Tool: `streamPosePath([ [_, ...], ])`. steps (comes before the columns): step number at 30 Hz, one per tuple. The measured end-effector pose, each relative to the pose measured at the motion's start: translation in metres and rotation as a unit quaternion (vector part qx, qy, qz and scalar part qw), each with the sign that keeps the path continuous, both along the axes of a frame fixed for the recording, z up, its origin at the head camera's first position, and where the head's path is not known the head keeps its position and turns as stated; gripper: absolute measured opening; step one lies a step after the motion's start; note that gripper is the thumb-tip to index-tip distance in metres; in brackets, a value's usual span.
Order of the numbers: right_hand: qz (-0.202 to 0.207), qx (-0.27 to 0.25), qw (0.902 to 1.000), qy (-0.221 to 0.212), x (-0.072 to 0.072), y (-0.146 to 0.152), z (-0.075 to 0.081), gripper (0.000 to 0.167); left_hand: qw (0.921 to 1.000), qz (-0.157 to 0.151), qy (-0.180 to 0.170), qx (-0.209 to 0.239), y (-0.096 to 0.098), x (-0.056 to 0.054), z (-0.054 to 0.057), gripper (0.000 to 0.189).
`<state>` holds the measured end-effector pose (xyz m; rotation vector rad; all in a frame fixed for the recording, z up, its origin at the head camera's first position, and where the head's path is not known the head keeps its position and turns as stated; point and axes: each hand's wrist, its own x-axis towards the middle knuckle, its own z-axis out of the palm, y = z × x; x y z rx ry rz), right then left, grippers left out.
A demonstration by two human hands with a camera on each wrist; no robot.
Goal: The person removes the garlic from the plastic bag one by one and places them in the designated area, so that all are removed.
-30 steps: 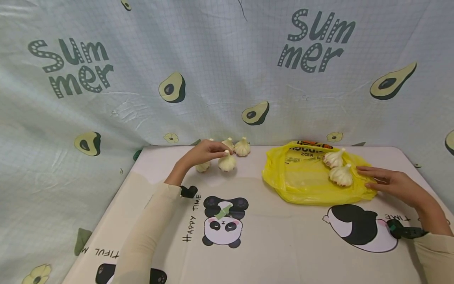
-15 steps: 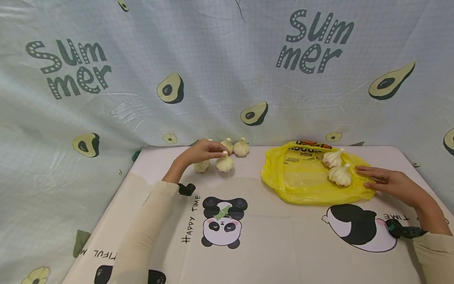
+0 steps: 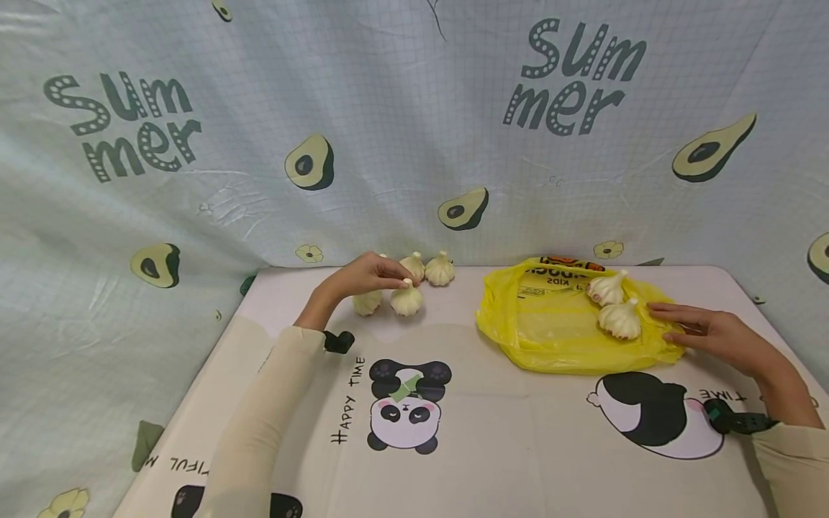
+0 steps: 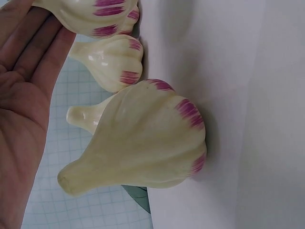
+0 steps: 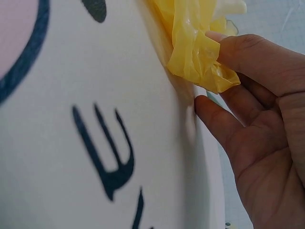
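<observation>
In the head view my left hand [image 3: 363,279] pinches a cream-coloured garlic bulb [image 3: 406,300] by its stem. Purple streaks mark the base of this garlic bulb [image 4: 97,12], which shows at the top of the left wrist view. Another garlic bulb [image 4: 147,138] stands large in the foreground there, beside the palm [image 4: 24,114]. My right hand [image 3: 722,337] reaches in from the right, its fingers extended and touching the near right side of a crumpled yellow plastic bag [image 3: 544,331]. Two garlic bulbs, one farther back [image 3: 607,288] and one nearer [image 3: 619,319], lie on that bag.
Behind my left hand stand more garlic bulbs, one at the far edge [image 3: 440,270], one partly covered [image 3: 413,265]. Another garlic bulb [image 3: 367,303] sits under the hand. A printed curtain [image 3: 388,108] hangs behind the table [image 3: 479,446], whose cover carries panda pictures.
My left hand has shifted very slightly left with the garlic bulb. The right hand and the yellow bag hold their places, and the whole view has drifted a little.
</observation>
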<state>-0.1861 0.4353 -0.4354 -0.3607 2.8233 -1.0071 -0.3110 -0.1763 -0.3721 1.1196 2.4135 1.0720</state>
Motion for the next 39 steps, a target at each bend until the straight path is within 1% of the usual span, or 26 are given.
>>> streamPosePath([
  [5, 0.005, -0.008, 0.9999, 0.006, 0.000, 0.000, 0.000, 0.049, 0.9995, -0.018, -0.018, 0.017, -0.002, -0.001, 0.000, 0.021],
  [8, 0.004, -0.005, 1.0000, 0.006, -0.001, 0.000, -0.001, 0.049, 0.9991, -0.026, -0.022, 0.024, -0.003, -0.002, 0.000, 0.020],
  [13, 0.003, -0.005, 1.0000, 0.007, 0.000, 0.000, -0.002, 0.049, 0.9992, -0.033, -0.019, 0.016, -0.004, -0.005, -0.002, 0.019],
  [19, 0.003, -0.004, 0.9999, 0.013, 0.001, 0.000, -0.004, 0.048, 0.9993, -0.025, -0.018, -0.020, -0.003, -0.008, -0.003, 0.020],
  [23, 0.003, -0.002, 0.9999, 0.011, 0.000, 0.000, -0.006, 0.049, 0.9988, -0.019, -0.026, -0.037, -0.002, -0.009, -0.002, 0.020],
  [29, 0.006, -0.007, 0.9999, 0.010, 0.001, 0.000, -0.007, 0.049, 0.9989, -0.019, -0.025, -0.034, -0.002, -0.011, -0.001, 0.020],
  [34, 0.014, -0.016, 0.9994, 0.026, 0.002, -0.001, -0.006, 0.046, 0.9989, -0.004, -0.028, -0.036, -0.002, -0.012, 0.000, 0.020],
  [39, 0.012, -0.013, 0.9995, 0.026, 0.002, -0.001, -0.006, 0.046, 0.9984, 0.010, -0.037, -0.042, -0.003, -0.012, 0.000, 0.020],
])
